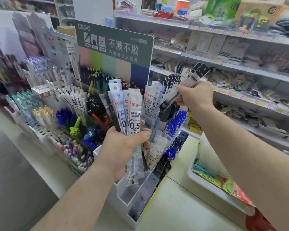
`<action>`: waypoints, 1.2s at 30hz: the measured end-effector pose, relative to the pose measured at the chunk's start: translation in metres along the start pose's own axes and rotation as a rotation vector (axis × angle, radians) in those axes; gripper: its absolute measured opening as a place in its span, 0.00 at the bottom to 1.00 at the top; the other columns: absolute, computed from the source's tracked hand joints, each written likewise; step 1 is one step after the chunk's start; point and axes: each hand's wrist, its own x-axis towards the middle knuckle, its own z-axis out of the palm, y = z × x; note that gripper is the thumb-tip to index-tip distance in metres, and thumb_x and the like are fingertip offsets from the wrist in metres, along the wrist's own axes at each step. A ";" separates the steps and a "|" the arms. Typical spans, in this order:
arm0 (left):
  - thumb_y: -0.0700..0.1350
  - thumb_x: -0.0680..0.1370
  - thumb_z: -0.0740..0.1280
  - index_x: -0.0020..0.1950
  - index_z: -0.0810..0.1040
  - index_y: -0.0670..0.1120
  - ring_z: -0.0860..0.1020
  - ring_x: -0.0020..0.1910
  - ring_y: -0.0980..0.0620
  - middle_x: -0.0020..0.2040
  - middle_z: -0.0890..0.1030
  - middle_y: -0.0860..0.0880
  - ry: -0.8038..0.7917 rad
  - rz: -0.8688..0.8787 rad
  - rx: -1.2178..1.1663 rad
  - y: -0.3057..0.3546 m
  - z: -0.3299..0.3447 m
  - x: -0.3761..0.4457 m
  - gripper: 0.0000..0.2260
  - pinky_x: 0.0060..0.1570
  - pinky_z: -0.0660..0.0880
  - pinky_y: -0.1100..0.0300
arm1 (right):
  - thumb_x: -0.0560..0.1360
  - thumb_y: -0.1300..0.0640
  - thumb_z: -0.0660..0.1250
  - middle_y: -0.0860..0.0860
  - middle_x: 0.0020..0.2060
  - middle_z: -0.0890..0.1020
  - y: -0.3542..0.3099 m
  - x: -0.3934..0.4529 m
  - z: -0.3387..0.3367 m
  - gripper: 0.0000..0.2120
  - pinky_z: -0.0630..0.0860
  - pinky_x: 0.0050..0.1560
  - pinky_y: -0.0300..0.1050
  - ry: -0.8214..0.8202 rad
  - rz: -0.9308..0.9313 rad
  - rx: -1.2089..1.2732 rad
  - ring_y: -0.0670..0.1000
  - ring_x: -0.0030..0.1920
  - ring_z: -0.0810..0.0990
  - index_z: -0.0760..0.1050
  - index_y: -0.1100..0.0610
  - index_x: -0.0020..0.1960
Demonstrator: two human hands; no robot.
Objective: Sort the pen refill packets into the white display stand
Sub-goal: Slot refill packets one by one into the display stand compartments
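My left hand [123, 147] grips a fanned bundle of white pen refill packets [133, 112] printed "0.5", held upright in the middle of the view above the white display stand [123, 195]. The stand's stepped compartments run from the lower middle up to the right and hold several white, blue and black packets. My right hand [194, 95] pinches a couple of black refill packets [193, 77], tilted up to the right, over the stand's upper compartments.
Pen racks [57, 114] with a green sign board [115, 45] fill the left. Store shelves [240, 67] with packaged goods line the right. A white tray [207, 184] of colourful items sits at the lower right on the pale counter [173, 205].
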 end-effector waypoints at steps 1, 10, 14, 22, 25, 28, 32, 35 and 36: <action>0.32 0.74 0.71 0.47 0.80 0.43 0.80 0.32 0.51 0.35 0.83 0.48 -0.004 -0.001 -0.001 0.000 -0.001 0.000 0.07 0.43 0.77 0.54 | 0.76 0.60 0.70 0.55 0.34 0.84 0.000 0.004 0.004 0.04 0.85 0.43 0.54 0.003 0.004 -0.011 0.53 0.34 0.86 0.79 0.60 0.43; 0.32 0.74 0.70 0.49 0.79 0.42 0.80 0.32 0.49 0.39 0.83 0.45 0.011 -0.029 -0.038 -0.002 -0.008 0.002 0.08 0.35 0.77 0.58 | 0.70 0.60 0.66 0.61 0.34 0.84 0.002 0.029 0.020 0.05 0.84 0.41 0.59 0.067 -0.042 -0.129 0.57 0.36 0.86 0.73 0.61 0.38; 0.32 0.74 0.70 0.48 0.79 0.43 0.80 0.32 0.49 0.39 0.84 0.45 0.008 -0.032 -0.035 -0.002 -0.006 0.001 0.08 0.35 0.77 0.58 | 0.67 0.58 0.66 0.61 0.34 0.84 0.001 0.032 0.031 0.06 0.84 0.40 0.61 0.059 -0.056 -0.126 0.59 0.37 0.86 0.70 0.57 0.34; 0.32 0.74 0.71 0.48 0.80 0.44 0.80 0.32 0.49 0.38 0.84 0.46 0.020 -0.039 -0.023 -0.004 -0.003 -0.004 0.08 0.34 0.77 0.60 | 0.77 0.55 0.66 0.50 0.25 0.71 0.013 0.031 0.041 0.19 0.63 0.26 0.40 -0.017 -0.257 -0.474 0.48 0.26 0.68 0.64 0.57 0.30; 0.32 0.74 0.71 0.48 0.80 0.44 0.80 0.32 0.48 0.38 0.84 0.45 0.030 -0.040 -0.027 -0.005 -0.004 -0.004 0.08 0.33 0.76 0.60 | 0.77 0.54 0.66 0.51 0.28 0.71 0.018 0.027 0.044 0.19 0.69 0.35 0.44 -0.079 -0.315 -0.634 0.53 0.32 0.73 0.65 0.56 0.31; 0.31 0.74 0.70 0.49 0.79 0.43 0.81 0.32 0.49 0.39 0.85 0.45 0.024 -0.049 -0.057 -0.003 -0.003 -0.006 0.08 0.32 0.77 0.61 | 0.77 0.53 0.68 0.50 0.32 0.74 0.021 0.021 0.051 0.16 0.73 0.39 0.48 -0.134 -0.330 -0.733 0.56 0.40 0.77 0.68 0.55 0.33; 0.30 0.75 0.69 0.49 0.79 0.42 0.82 0.34 0.49 0.39 0.85 0.46 0.011 -0.046 -0.058 -0.004 -0.002 -0.006 0.08 0.36 0.79 0.59 | 0.74 0.60 0.67 0.55 0.36 0.80 0.022 0.020 0.061 0.08 0.81 0.44 0.51 -0.222 -0.279 -0.787 0.59 0.41 0.81 0.75 0.58 0.36; 0.30 0.75 0.69 0.49 0.79 0.42 0.82 0.34 0.49 0.39 0.85 0.46 0.002 -0.037 -0.050 -0.004 0.000 -0.007 0.08 0.39 0.81 0.58 | 0.74 0.62 0.66 0.54 0.37 0.80 0.023 0.019 0.065 0.06 0.80 0.47 0.52 -0.232 -0.282 -0.867 0.59 0.42 0.81 0.75 0.57 0.38; 0.31 0.75 0.70 0.49 0.79 0.43 0.82 0.34 0.49 0.39 0.85 0.46 -0.001 -0.039 -0.050 -0.005 -0.001 -0.007 0.08 0.38 0.80 0.58 | 0.74 0.61 0.66 0.54 0.37 0.80 0.023 0.020 0.066 0.05 0.80 0.48 0.52 -0.231 -0.280 -0.881 0.59 0.43 0.80 0.76 0.57 0.39</action>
